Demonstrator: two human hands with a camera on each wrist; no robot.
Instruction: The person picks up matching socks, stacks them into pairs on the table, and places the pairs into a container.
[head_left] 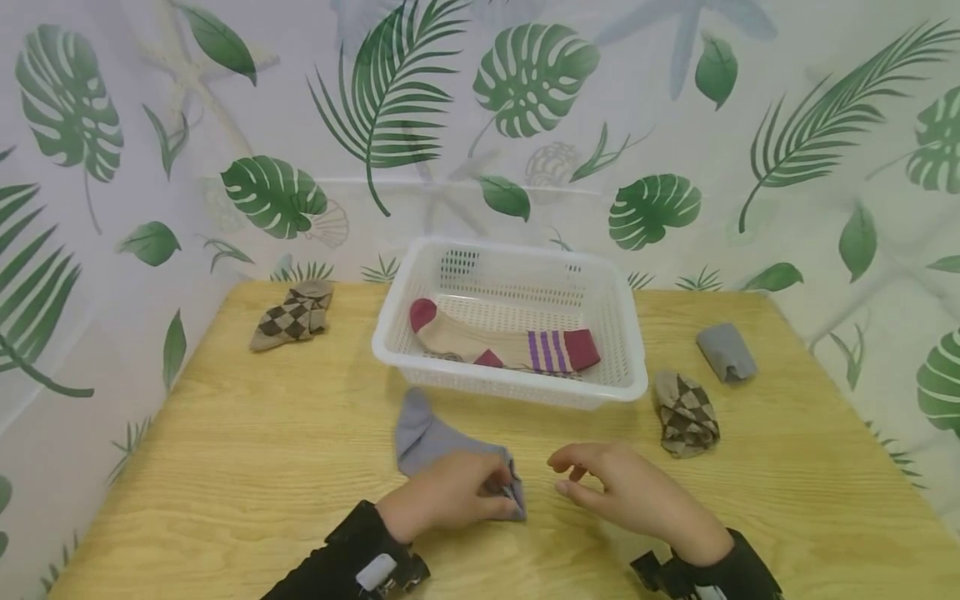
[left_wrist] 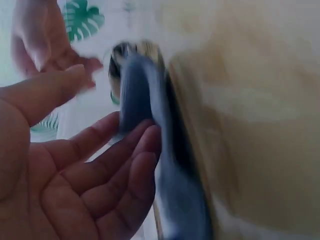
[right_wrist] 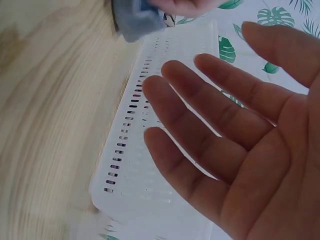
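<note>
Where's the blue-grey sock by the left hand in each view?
Head: the blue-grey sock lies below centre, partly hidden by the left hand.
Left wrist: sock at centre, running down to the bottom edge.
Right wrist: sock at top, left of centre.
Shared landmark: leaf-print backdrop.

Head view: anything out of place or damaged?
Mildly odd: one checkered sock lies crumpled left of the white basket, a similar crumpled sock right of it, though their patterns look matched. No spill or damage visible.

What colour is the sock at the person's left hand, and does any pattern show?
The sock is plain grey-blue, no pattern showing; best seen from the head.
</note>
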